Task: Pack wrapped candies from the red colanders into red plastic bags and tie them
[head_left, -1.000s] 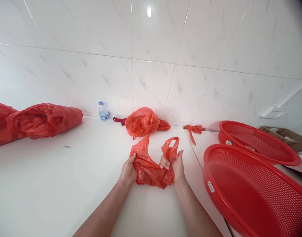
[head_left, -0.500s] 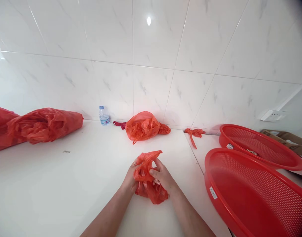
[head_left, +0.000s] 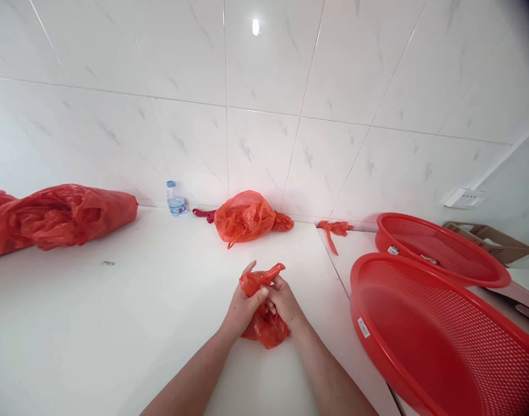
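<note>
A crumpled red plastic bag [head_left: 268, 332] is between my two hands, above the near middle of the white table. My left hand [head_left: 243, 303] is closed on its upper left side, with the thumb laid across the bunched plastic. From the right, my right hand [head_left: 285, 303] grips the same bag, its thumb close to the left thumb. A twisted end of the bag sticks up past the fingers, and the lower part hangs loose below them. Whatever the bag may hold is hidden.
Against the tiled wall stand a water bottle [head_left: 177, 199], a full red bag [head_left: 247, 216] and a red scrap [head_left: 335, 229]. Large red bags [head_left: 74, 214] lie at left. Two red mesh baskets [head_left: 364, 300] and a cardboard box [head_left: 502, 251] are at right. A small wrapper [head_left: 108, 263] lies on the table [head_left: 95, 335].
My left thumb has come over the front of the bag toward the right one. The bag's opened upper part is now gathered into a tighter twist. The view has shifted slightly.
</note>
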Demonstrator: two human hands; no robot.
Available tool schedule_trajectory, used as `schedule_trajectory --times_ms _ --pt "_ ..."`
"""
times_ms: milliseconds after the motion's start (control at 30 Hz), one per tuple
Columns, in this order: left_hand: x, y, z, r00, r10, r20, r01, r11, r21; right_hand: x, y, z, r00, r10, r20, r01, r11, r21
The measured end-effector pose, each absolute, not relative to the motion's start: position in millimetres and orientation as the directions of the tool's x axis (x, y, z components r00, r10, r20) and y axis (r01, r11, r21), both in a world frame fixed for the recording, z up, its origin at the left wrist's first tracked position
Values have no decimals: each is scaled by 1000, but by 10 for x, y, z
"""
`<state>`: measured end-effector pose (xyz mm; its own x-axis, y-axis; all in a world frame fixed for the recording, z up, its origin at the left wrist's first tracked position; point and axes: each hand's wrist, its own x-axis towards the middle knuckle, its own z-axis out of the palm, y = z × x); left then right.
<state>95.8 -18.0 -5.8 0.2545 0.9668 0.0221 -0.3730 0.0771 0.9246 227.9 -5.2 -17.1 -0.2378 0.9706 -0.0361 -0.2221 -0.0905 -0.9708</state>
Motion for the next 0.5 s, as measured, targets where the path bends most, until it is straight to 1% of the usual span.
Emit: schedule_trajectory --times_ms 67,133,233,333,400,500 --pt "948 -159 -54 289 957 -41 -400 160 902 2284 -73 -166 -247 969 -31 -217 -87 -972" --pt "938 -141 -43 300 951 -74 -424 202 883 2303 -84 -173 -267 963 -40 -277 -117 -954" --pt "923 -120 -42 317 945 -82 -407 214 888 2346 -90 -190 -297 954 -46 -420 -173 -891" --pt "908 -99 -78 246 962 -119 -363 205 909 2387 -86 -209 -314 947 -63 -526 -229 -819" --pt "897 -85 -111 212 968 -132 -357 202 912 2411 -79 -224 -313 947 -79 -541 -246 -804" --pt "884 -71 -140 190 975 -118 -356 181 917 2440 -68 -233 -310 949 -50 -478 -201 -855"
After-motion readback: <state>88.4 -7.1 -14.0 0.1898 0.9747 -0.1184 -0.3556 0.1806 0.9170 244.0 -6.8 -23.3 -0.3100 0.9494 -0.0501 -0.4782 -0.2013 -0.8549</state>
